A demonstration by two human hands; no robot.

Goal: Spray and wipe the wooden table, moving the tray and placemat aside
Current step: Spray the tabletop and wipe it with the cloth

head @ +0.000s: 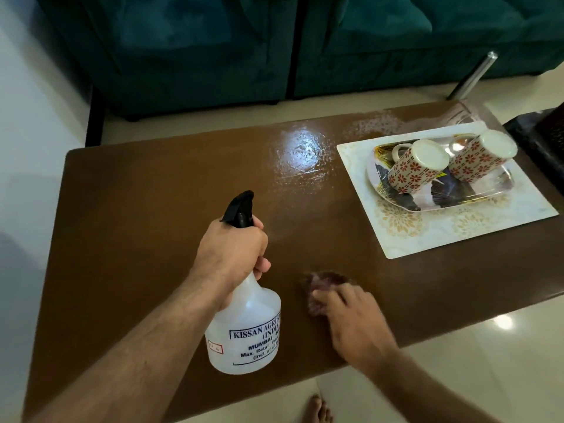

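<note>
My left hand [235,248] grips the neck of a clear plastic spray bottle [247,331] with a black nozzle, held above the brown wooden table [146,215]. Near the table's front edge my right hand [354,319] presses a dark reddish cloth [320,288] onto the wood; whether its fingers curl round the cloth is unclear. A wet, shiny patch [302,157] glistens at the back middle. On the right lies a pale patterned placemat [427,236] carrying a shiny tray [494,193] with two floral mugs [418,169] upside down on it.
A dark teal sofa [274,47] runs along behind the table. A metal leg [473,77] slants at the back right, and a dark object [543,138] sits at the right edge. Glossy floor tiles [488,346] surround the table; a bare foot [317,410] shows below.
</note>
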